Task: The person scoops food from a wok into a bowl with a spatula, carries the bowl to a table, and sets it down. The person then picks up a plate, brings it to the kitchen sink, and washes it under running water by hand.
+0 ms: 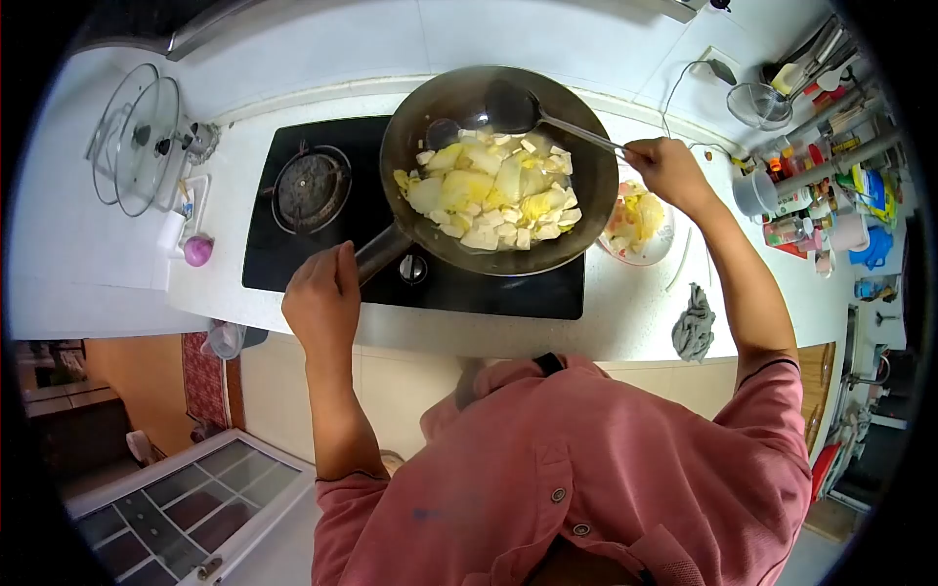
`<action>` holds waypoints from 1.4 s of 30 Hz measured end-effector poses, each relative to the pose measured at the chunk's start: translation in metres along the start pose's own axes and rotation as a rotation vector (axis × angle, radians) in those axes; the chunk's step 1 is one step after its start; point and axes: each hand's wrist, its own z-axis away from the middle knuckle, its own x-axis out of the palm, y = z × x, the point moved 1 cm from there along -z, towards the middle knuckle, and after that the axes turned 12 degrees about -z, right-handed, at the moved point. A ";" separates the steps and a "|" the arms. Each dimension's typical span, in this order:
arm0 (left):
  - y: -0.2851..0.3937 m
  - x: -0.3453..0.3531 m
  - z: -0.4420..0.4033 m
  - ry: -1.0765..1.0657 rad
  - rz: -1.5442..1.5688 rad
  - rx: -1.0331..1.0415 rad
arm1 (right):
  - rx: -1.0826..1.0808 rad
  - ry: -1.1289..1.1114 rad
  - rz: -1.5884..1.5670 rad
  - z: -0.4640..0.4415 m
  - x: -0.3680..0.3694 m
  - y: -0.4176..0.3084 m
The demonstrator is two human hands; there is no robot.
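A large dark wok [405, 200] sits over the right side of the black gas stove [366, 137]. In it lie pale yellow cabbage pieces [479, 171] and white tofu cubes [484, 234] with some liquid. My left hand [327, 293] is closed around the end of the wok's handle [381, 254]. Gripped in my right hand [672, 174] is the long metal handle of a spatula [513, 105]. The spatula's dark head is inside the wok near its far wall, just above the food.
Right of the wok, a clear plate [655, 252] holds more cabbage. A crumpled grey cloth [695, 324] lies near the counter's front edge. Left are an uncovered burner [311, 188], an onion [198, 250] and glass lids [147, 146]. Bottles and a strainer [760, 105] crowd the right.
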 end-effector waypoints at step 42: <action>0.031 -0.020 -0.012 0.048 0.000 0.084 | 0.750 -0.063 -0.939 0.151 -0.085 0.037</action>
